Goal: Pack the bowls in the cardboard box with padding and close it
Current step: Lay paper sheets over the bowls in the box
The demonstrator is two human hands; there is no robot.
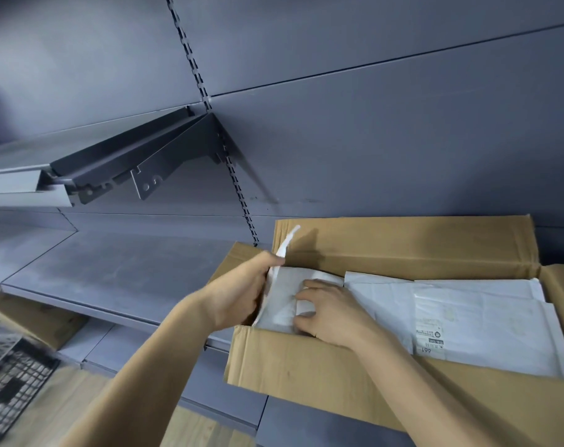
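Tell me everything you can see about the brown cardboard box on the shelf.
The brown cardboard box is corrugated and wide, with its top open and flaps spread outward. It sits on a grey metal shelf against a grey wall panel. White paper padding sheets cover its inside; no bowls are visible. The left hand grips a paper sheet at the box's left end, and the right hand presses on the paper.

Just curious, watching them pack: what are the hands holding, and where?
The left hand grips the white padding sheet by its left edge; the right hand presses flat on it, gripping nothing.
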